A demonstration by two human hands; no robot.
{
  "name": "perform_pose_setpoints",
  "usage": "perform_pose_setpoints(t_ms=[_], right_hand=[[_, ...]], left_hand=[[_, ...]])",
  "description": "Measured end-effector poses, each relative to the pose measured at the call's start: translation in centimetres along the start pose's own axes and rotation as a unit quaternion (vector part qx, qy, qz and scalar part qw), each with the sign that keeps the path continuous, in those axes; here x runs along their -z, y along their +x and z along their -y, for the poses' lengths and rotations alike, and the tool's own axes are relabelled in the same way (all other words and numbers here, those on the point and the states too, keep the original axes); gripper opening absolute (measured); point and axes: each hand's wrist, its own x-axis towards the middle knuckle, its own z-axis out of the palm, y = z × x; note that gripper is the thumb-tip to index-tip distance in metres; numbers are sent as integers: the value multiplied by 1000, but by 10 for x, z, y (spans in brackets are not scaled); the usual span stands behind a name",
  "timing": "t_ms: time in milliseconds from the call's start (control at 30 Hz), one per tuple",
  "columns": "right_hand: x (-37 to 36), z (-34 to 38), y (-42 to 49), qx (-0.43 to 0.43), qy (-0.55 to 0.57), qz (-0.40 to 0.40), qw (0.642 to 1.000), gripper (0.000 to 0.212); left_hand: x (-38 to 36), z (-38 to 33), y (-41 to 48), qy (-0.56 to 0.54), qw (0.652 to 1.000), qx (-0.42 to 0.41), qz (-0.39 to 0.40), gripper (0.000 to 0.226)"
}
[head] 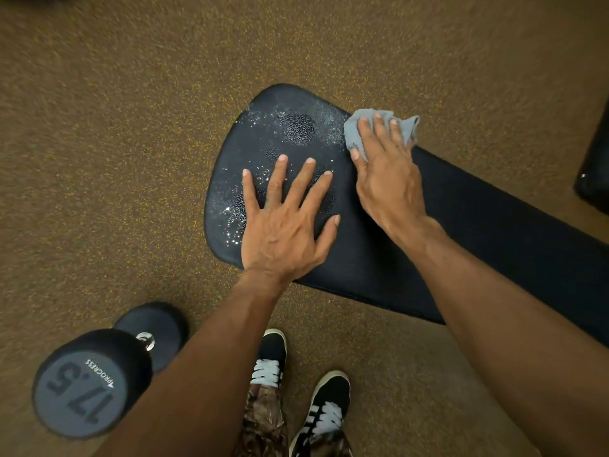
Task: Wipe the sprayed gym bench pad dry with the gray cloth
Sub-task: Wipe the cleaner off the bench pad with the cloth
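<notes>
The black gym bench pad (478, 232) runs from the centre out to the right edge of the view. Its wide rounded end is speckled with spray droplets (283, 133). My left hand (286, 222) lies flat on that wet end, fingers spread, holding nothing. My right hand (389, 179) presses the crumpled gray cloth (356, 130) onto the pad's far edge, just right of the droplets; my fingers cover much of the cloth.
A black dumbbell (95, 377) marked 17.5 lies on the speckled brown floor at the lower left. My two black-and-white shoes (296, 387) stand below the bench. Another dark piece of equipment (593, 173) sits at the right edge.
</notes>
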Motion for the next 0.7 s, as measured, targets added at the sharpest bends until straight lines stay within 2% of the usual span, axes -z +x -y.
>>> perform_pose_setpoints(t_ms=[133,233,333,433,533,633,700], right_hand=[[14,-34,-23,96,-20,26,995,50],[22,-45,-17,75,-20,35,996,49],[15,-19,8,64,14,12,998,47],[5,1,6,107,28,1,994,45],[9,-24,-20,157,0,14,987,48],[19,-45,-16,127,-28,18,991,49],[15,-33,7,102,-14,2,995,46]], left_hand=[[0,-1,0,2,1000,4,-11,65],[0,-2,-1,6,1000,6,-14,65],[-1,-3,-1,9,1000,7,-16,65],[-2,-2,-1,11,1000,10,-17,65],[-2,-2,-1,11,1000,12,-20,65],[-2,-2,-1,10,1000,14,-22,66],[-3,-3,-1,9,1000,12,-23,66]])
